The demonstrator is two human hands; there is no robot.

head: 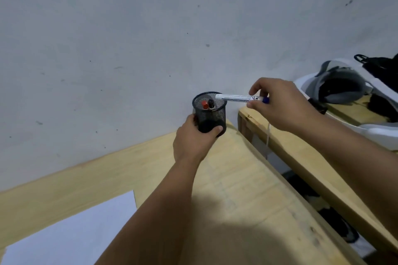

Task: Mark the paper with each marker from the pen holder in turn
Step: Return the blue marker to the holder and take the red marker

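Left hand (195,137) wrapped round mesh holder (210,112) at desk's (247,189) far edge to steady it, right hand (280,103) pinching blue-capped marker (239,98) level over rim, paper (71,234) waiting near left.

left hand (193,137) reaches forward, fingers (217,129) curled closed in a wrap (thumb toward the right). right hand (282,105) is raised beside it, fingertips pinched together, both forearms bare and extended.

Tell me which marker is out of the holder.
The blue-capped marker, held level in the right hand with its end over the rim. The red-capped and black-capped ones stand inside the holder.
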